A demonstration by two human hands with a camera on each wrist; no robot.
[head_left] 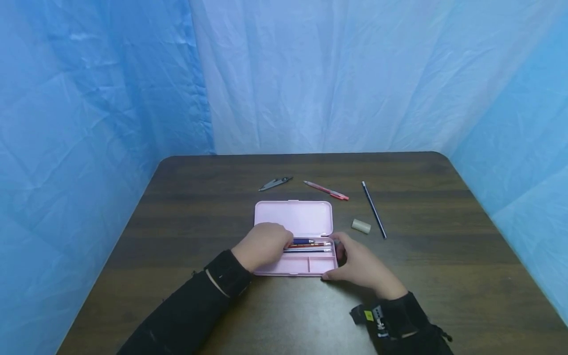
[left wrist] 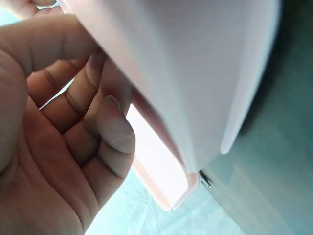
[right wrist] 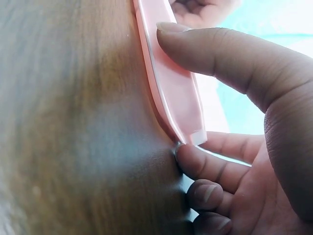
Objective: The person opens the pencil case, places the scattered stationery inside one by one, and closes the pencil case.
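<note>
1. The right hand [head_left: 361, 266] holds the right end of the flat pink plastic pencil case [head_left: 295, 266]. In the right wrist view the thumb [right wrist: 220, 54] lies along the case edge and the curled fingers [right wrist: 205, 164] are at its corner, so this grip pinches the case end.
2. The left hand [head_left: 264, 245] rests over the left part of the open tray. In the left wrist view its fingers [left wrist: 105, 122] are curled against the pink plastic, and the grip seems to hold the case there.
3. The case lies open on the dark brown wooden tabletop [head_left: 443, 276], near the front edge. Its lid [head_left: 294, 217] lies flat behind the tray. Inside the tray are a blue pen [head_left: 303, 241] and some thin pencils [head_left: 310, 247].
4. Behind the case, apart from it, are grey small scissors [head_left: 275, 183], a red pen [head_left: 326, 190], a black pencil [head_left: 373, 209] and a beige cylindrical eraser [head_left: 361, 226].
5. I judge one risk: if the hands tilt the tray or push it unevenly, the pens can roll out, because the tray is shallow.
6. Both forearms come from the near edge, in black sleeves, with palms turned toward each other.
</note>
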